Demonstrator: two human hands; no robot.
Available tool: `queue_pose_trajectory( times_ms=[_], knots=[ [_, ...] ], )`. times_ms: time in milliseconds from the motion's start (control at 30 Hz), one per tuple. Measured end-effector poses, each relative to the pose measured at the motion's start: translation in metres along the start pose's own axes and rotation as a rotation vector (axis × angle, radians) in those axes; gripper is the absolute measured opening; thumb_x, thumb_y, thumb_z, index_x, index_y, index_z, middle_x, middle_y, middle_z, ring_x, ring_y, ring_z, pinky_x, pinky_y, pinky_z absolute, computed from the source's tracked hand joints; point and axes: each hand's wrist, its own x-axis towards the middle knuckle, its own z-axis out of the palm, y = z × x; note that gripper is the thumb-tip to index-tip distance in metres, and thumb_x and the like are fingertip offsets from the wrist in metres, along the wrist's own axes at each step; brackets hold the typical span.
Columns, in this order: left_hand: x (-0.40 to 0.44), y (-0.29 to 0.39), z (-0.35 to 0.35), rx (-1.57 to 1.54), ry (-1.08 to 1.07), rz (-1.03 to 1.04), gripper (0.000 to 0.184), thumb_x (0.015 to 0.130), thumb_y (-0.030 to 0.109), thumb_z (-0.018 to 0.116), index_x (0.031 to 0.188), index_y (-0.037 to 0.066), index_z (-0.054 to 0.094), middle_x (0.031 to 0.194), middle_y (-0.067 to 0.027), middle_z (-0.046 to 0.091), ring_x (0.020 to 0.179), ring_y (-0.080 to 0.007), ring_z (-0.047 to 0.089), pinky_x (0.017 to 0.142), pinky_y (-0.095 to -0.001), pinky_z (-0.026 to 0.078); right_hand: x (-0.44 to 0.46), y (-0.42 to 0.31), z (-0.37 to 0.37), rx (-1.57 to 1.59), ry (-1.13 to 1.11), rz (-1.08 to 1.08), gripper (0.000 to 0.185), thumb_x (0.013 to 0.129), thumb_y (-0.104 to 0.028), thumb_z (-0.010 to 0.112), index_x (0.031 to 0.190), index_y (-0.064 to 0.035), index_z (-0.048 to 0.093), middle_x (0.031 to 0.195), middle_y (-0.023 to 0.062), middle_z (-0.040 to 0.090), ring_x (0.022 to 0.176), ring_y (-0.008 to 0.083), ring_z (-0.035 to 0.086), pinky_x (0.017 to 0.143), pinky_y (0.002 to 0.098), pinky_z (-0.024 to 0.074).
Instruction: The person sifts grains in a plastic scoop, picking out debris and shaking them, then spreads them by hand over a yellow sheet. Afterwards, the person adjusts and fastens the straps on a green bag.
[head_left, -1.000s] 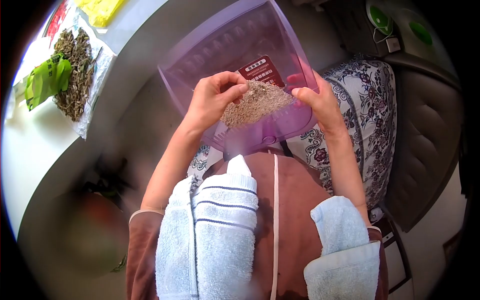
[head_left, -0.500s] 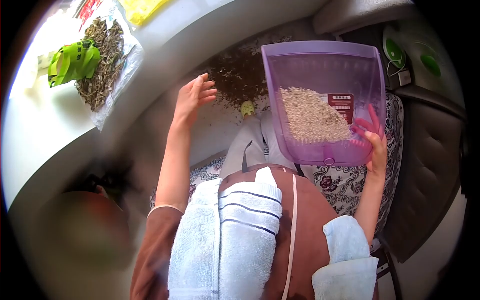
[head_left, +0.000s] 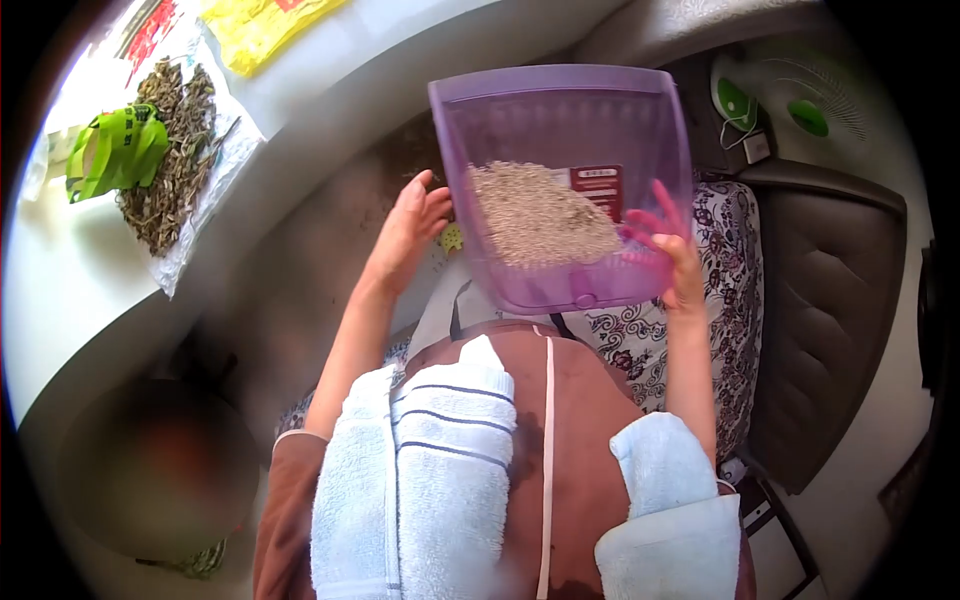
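A translucent purple plastic bin (head_left: 560, 95) is tilted in front of me, with a sloping heap of pale grain (head_left: 535, 215) inside it. A dark red label (head_left: 600, 190) shows on its wall. My right hand (head_left: 675, 260) grips the bin's lower right side; its spread fingers show through the plastic, and the thumb lies at the edge. Close beside the bin's left wall is my left hand (head_left: 412, 225), open, fingers a little bent and holding nothing. I cannot tell whether its fingertips touch the plastic.
To the left, a white table (head_left: 75, 300) bears dried plant pieces (head_left: 180, 150), a green packet (head_left: 118, 152) and a yellow bag (head_left: 265, 25). A patterned cushion (head_left: 728, 300), a brown padded seat (head_left: 830, 320) and a green fan (head_left: 735, 103) are at the right. A blurred round container (head_left: 150, 480) stands lower left.
The bin, in my right hand, has shifted left in view. My left hand has moved right and slightly down, closing the gap to the bin. The surroundings have shifted left too.
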Motion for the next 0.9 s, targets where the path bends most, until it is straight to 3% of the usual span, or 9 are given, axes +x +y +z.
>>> queue_pose_trajectory(
  times_ms=[100, 200, 233, 367, 400, 567, 667, 833, 900],
  knots=[
    [-0.008, 0.04, 0.057, -0.209, 0.006, 0.183, 0.065, 0.095, 0.048, 0.042, 0.142, 0.006, 0.026, 0.137, -0.014, 0.041, 0.128, -0.0244, 0.039, 0.107, -0.0377, 0.029, 0.025, -0.005, 0.024, 0.088, -0.135, -0.02, 0.075, 0.074, -0.018, 0.057, 0.143, -0.0104, 0.031, 0.11, 0.0136, 0.058, 0.096, 0.023, 0.061, 0.073, 0.0336, 0.0563],
    [0.008, 0.047, 0.08, -0.114, 0.097, 0.31, 0.066, 0.092, 0.048, 0.048, 0.14, 0.006, 0.029, 0.13, -0.0125, 0.043, 0.121, -0.0227, 0.043, 0.103, -0.0359, 0.034, 0.041, -0.022, 0.019, 0.199, -0.107, -0.02, 0.074, 0.074, -0.018, 0.057, 0.143, -0.0103, 0.031, 0.11, 0.0144, 0.058, 0.095, 0.0234, 0.061, 0.07, 0.0341, 0.0571],
    [0.017, 0.048, 0.083, -0.085, 0.112, 0.331, 0.067, 0.091, 0.048, 0.049, 0.139, 0.007, 0.029, 0.127, -0.0127, 0.046, 0.118, -0.0225, 0.046, 0.101, -0.036, 0.036, 0.04, -0.032, 0.017, 0.155, -0.11, -0.018, 0.073, 0.076, -0.021, 0.059, 0.143, -0.0093, 0.032, 0.109, 0.0123, 0.058, 0.096, 0.0205, 0.059, 0.079, 0.0324, 0.053],
    [0.041, 0.073, 0.049, -0.473, 0.046, 0.135, 0.062, 0.09, 0.049, 0.049, 0.138, 0.013, 0.031, 0.11, -0.0146, 0.056, 0.099, -0.0252, 0.056, 0.086, -0.0395, 0.047, 0.054, -0.056, 0.058, -0.297, -0.035, -0.117, 0.076, 0.077, -0.028, 0.063, 0.144, -0.0092, 0.031, 0.113, 0.0095, 0.055, 0.106, 0.0185, 0.051, 0.098, 0.032, 0.0383],
    [0.049, 0.08, 0.047, -0.462, 0.062, 0.145, 0.062, 0.09, 0.049, 0.049, 0.138, 0.014, 0.031, 0.11, -0.0146, 0.055, 0.099, -0.0252, 0.056, 0.086, -0.0394, 0.048, 0.069, -0.06, 0.063, -0.275, -0.077, -0.184, 0.078, 0.077, -0.028, 0.064, 0.145, -0.0101, 0.03, 0.112, 0.0111, 0.055, 0.103, 0.0207, 0.054, 0.095, 0.0342, 0.0415],
    [0.108, 0.093, 0.058, -0.452, 0.148, 0.209, 0.063, 0.089, 0.045, 0.055, 0.139, 0.016, 0.031, 0.109, -0.0148, 0.052, 0.095, -0.0249, 0.056, 0.081, -0.0411, 0.05, 0.145, -0.081, 0.027, 0.024, -0.314, 0.003, 0.096, 0.067, -0.028, 0.07, 0.147, -0.0087, 0.021, 0.114, 0.0127, 0.053, 0.106, 0.0271, 0.055, 0.099, 0.0383, 0.0398],
    [0.157, 0.109, 0.068, -0.501, 0.251, 0.14, 0.064, 0.088, 0.047, 0.055, 0.139, 0.015, 0.032, 0.112, -0.0158, 0.052, 0.096, -0.0252, 0.056, 0.081, -0.0414, 0.05, 0.204, -0.093, 0.02, 0.098, -0.357, -0.001, 0.098, 0.065, -0.024, 0.072, 0.147, -0.011, 0.021, 0.117, 0.0116, 0.05, 0.107, 0.0247, 0.052, 0.101, 0.0393, 0.0385],
    [0.241, 0.177, 0.1, -0.506, 0.335, 0.02, 0.07, 0.089, 0.056, 0.048, 0.139, 0.009, 0.032, 0.122, -0.0176, 0.049, 0.103, -0.0271, 0.055, 0.085, -0.0403, 0.048, 0.311, -0.183, 0.016, 0.061, -0.321, 0.071, 0.075, 0.08, -0.019, 0.066, 0.145, -0.0112, 0.03, 0.11, 0.0095, 0.053, 0.104, 0.0178, 0.053, 0.096, 0.0322, 0.0403],
    [0.27, 0.187, 0.094, -0.29, 0.526, 0.162, 0.069, 0.089, 0.055, 0.048, 0.138, 0.009, 0.033, 0.122, -0.0162, 0.05, 0.104, -0.026, 0.055, 0.086, -0.038, 0.047, 0.357, -0.232, 0.017, -0.02, -0.307, 0.017, 0.069, 0.082, -0.019, 0.064, 0.143, -0.0068, 0.033, 0.119, 0.0092, 0.054, 0.109, 0.0172, 0.052, 0.097, 0.0305, 0.0398]
  ],
)
